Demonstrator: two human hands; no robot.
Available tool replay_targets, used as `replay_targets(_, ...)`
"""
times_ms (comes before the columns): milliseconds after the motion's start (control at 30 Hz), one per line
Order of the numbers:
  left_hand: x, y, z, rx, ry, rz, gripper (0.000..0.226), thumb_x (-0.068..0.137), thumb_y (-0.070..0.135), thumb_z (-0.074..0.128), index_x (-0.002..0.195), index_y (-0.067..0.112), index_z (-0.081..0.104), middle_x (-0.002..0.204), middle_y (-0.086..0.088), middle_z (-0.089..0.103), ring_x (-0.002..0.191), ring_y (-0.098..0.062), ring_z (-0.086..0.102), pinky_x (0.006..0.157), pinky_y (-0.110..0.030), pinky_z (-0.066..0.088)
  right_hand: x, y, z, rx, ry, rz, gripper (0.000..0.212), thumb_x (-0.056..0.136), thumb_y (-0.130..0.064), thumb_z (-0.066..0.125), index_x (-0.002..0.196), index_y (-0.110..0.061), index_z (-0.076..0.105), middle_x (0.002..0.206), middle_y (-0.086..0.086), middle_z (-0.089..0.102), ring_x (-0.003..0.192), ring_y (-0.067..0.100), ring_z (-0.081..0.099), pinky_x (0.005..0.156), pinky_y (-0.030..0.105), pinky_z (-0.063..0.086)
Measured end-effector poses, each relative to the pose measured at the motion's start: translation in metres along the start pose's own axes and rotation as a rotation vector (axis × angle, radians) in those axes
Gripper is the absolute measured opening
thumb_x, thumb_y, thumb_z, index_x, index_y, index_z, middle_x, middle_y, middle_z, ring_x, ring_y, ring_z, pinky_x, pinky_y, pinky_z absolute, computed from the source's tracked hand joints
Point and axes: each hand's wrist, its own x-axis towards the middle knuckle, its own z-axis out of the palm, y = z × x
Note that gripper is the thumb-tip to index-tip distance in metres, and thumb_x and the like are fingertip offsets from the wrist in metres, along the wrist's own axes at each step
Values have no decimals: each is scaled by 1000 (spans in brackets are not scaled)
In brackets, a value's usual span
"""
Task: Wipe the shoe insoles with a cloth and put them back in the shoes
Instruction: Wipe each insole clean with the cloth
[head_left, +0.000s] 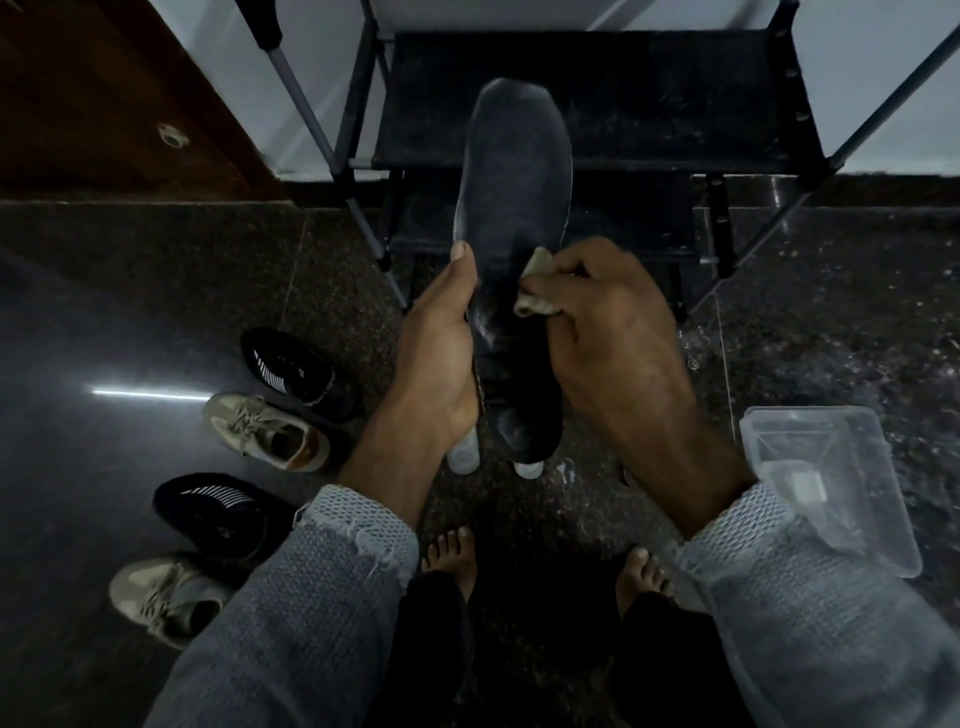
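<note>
Both hands are busy: the left hand (441, 353) grips a dark insole (511, 218) by its edge, held above the floor before the shoe rack (597, 104). The right hand (613, 332) pinches a small cloth (537, 291) against its middle. I judge wiping is underway; next, strokes toward the toe, then into a shoe (270, 431) at the left.
</note>
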Motion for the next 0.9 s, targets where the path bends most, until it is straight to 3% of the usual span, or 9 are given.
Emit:
replay_targets(133, 2, -2, 0, -20, -10, -14, 55, 101, 45, 39, 131, 4, 57, 128, -19, 62, 121, -33, 59, 106, -47, 44, 0, -2, 0, 8, 10, 7, 19, 87, -2, 57, 95, -4, 74, 96, 11, 64, 85, 29, 60, 70, 35, 52)
replay_targets(300, 0, -1, 0, 35, 62, 8, 48, 101, 44, 42, 120, 6, 65, 115, -14, 70, 109, -26, 67, 93, -37, 52, -3, -22, 7, 62, -70, -105, 36, 84, -13, 40, 93, -2, 73, 96, 11, 64, 81, 31, 58, 67, 36, 52)
replay_targets(400, -1, -1, 0, -22, -6, -31, 53, 101, 46, 39, 127, 4, 60, 125, -18, 65, 118, -31, 62, 103, -44, 47, 0, -10, 2, 42, -17, -31, 28, 89, -11, 47, 95, -4, 74, 96, 10, 65, 83, 29, 60, 70, 31, 50)
replay_targets(500, 1, -2, 1, -48, -52, -53, 56, 102, 47, 36, 130, 5, 59, 129, -19, 62, 121, -32, 59, 106, -46, 43, 2, 2, -1, 44, 29, 18, 19, 87, -2, 57, 95, -4, 74, 97, 9, 66, 85, 28, 61, 73, 36, 53)
replay_targets(733, -3, -2, 2, 61, 35, -26, 52, 101, 47, 41, 124, 6, 63, 122, -16, 66, 116, -28, 63, 100, -41, 48, 0, -17, 6, 34, -21, -126, 27, 85, -9, 50, 97, -4, 74, 99, 9, 67, 80, 30, 59, 67, 32, 49)
replay_targets(800, -4, 0, 4, -6, -22, -63, 53, 102, 46, 37, 127, 6, 61, 126, -17, 64, 118, -28, 62, 102, -42, 47, 2, -9, 2, 28, -2, -88, 26, 87, -11, 51, 95, -6, 75, 98, 7, 67, 81, 29, 59, 69, 26, 45)
replay_targets(900, -6, 0, 7, -46, -81, -97, 53, 104, 45, 31, 126, 8, 61, 123, -15, 66, 113, -26, 64, 97, -38, 50, 4, 5, -1, 11, 40, -2, 21, 85, 0, 59, 98, -6, 74, 100, 8, 68, 85, 29, 60, 71, 28, 47)
